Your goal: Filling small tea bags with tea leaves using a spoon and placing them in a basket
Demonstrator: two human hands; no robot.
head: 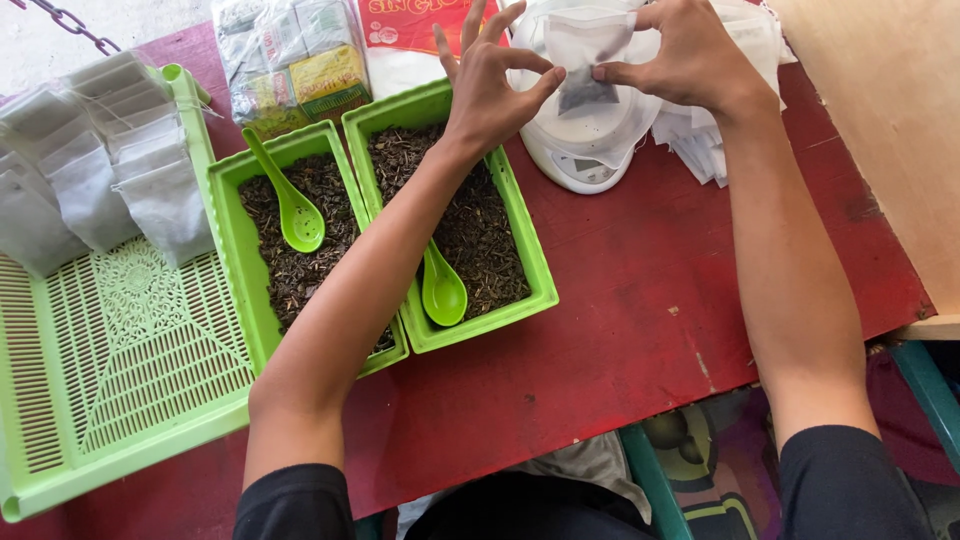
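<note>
White tea bag pinched between both hands above scale; left hand grip on left edge, right hand grip on right. Bag hangs upright, dark leaf at bottom. Both hands equally near.

Tea sachet: 1 small white translucent filter bag, upright, dark loose tea settled in its lower half, held by its top corners above the white scale.
</note>
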